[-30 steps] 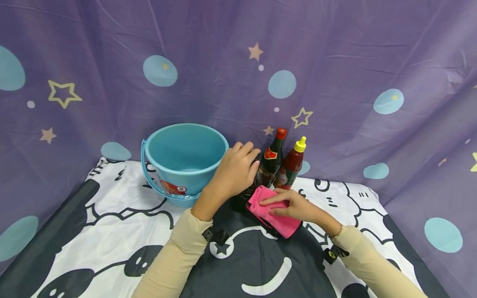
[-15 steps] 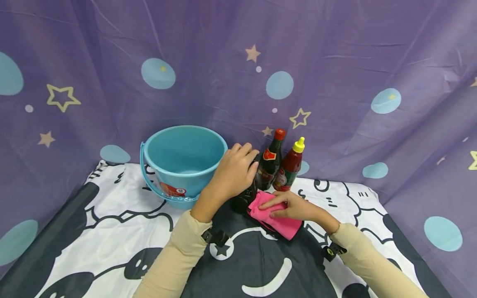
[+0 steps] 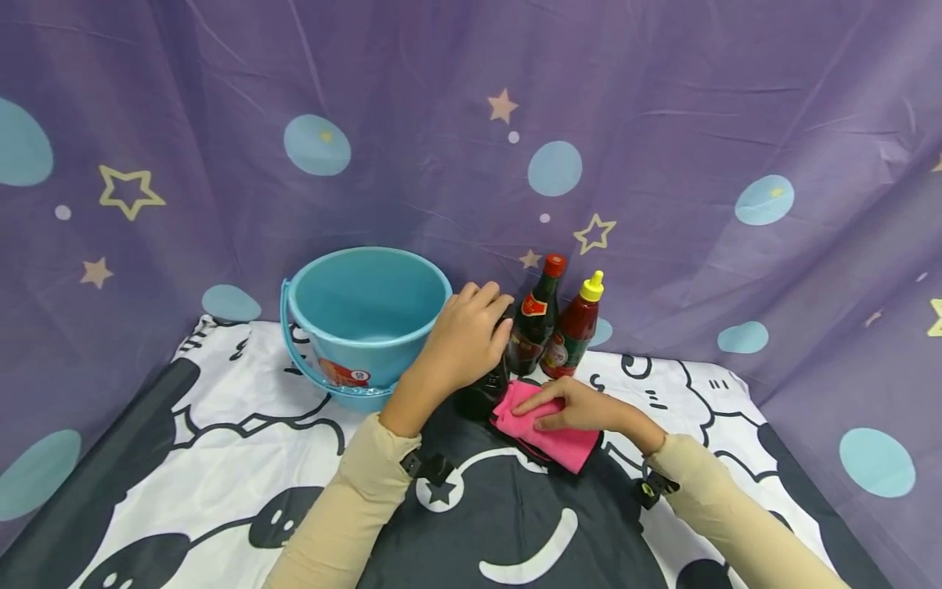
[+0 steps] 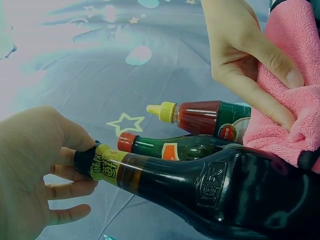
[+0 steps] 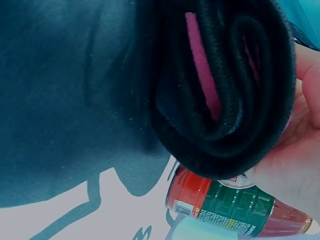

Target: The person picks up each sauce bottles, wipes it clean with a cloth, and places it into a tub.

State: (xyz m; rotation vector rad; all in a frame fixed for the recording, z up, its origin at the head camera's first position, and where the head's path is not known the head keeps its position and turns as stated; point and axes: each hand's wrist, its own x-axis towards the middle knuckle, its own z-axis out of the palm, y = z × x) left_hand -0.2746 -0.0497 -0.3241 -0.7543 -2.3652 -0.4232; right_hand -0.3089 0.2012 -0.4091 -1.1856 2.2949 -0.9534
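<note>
My left hand (image 3: 465, 337) pinches the black cap of a dark glass sauce bottle (image 4: 240, 192) between thumb and fingers. A yellow label (image 4: 107, 162) wraps its neck, and raised lettering shows on the shoulder. My right hand (image 3: 581, 407) grips a folded pink towel (image 3: 555, 442) with a dark edge and presses it to the bottle's lower side. In the right wrist view the towel's dark folded end (image 5: 270, 115) fills the middle. The left hand and forearm hide much of the bottle in the head view.
Behind the held bottle stand a red-capped green bottle (image 3: 536, 323) and a red sauce bottle (image 3: 574, 331) with a yellow nozzle, close together. A blue bucket (image 3: 368, 338) with its handle down stands left. A purple star-print curtain (image 3: 662, 164) hangs behind the patterned cloth (image 3: 221, 458).
The towel in my right hand has slid a little lower on the bottle since one second ago, uncovering more of its side. My left hand stays at the cap.
</note>
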